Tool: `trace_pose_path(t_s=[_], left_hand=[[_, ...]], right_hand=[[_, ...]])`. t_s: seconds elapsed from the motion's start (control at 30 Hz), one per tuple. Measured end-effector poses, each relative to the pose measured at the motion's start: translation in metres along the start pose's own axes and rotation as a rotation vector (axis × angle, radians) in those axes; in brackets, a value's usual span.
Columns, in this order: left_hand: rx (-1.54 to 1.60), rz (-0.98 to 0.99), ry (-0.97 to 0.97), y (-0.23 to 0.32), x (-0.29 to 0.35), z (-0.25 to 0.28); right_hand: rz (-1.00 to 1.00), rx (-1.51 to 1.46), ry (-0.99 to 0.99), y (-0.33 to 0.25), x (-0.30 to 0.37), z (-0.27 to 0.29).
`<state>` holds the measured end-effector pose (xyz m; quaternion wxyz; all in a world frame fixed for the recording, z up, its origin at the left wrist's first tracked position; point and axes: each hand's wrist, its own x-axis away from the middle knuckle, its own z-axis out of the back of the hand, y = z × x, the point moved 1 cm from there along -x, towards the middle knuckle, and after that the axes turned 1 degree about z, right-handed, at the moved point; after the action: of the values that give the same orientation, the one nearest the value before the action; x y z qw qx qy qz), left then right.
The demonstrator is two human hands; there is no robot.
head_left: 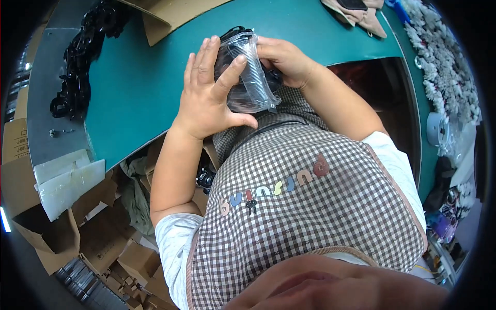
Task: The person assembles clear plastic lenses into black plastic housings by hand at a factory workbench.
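Left hand [209,95] and right hand [284,59] clamped on clear bagged black part [248,72], at near edge of green surface [139,88], black chain pile [82,57] far left

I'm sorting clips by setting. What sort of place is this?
Probably a small workshop packing bench. Both hands, left hand and right hand, hold a clear plastic bag over a green worktable, with a pile of black parts and cardboard boxes around.

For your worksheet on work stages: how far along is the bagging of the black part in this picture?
Done: the black part sits inside the clear plastic bag. In hand: the left hand and right hand press the bag. Left: a pile of black parts lies unbagged on the green table.
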<state>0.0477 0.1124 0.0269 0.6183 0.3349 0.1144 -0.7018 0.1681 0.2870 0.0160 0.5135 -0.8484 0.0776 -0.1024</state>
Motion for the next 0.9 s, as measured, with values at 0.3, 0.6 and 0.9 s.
trace_pose_path(t_s=[0.3, 0.6, 0.9], left_hand=[[-0.041, 0.067, 0.120, 0.013, -0.001, 0.008], [-0.140, 0.030, 0.103, 0.023, 0.002, 0.007], [0.301, 0.215, 0.176, 0.009, -0.006, 0.026]], right_hand=[[0.059, 0.220, -0.089, -0.008, 0.014, -0.007], [0.302, 0.483, -0.049, -0.008, 0.022, -0.036], [0.398, 0.731, -0.215, -0.002, 0.035, -0.040]])
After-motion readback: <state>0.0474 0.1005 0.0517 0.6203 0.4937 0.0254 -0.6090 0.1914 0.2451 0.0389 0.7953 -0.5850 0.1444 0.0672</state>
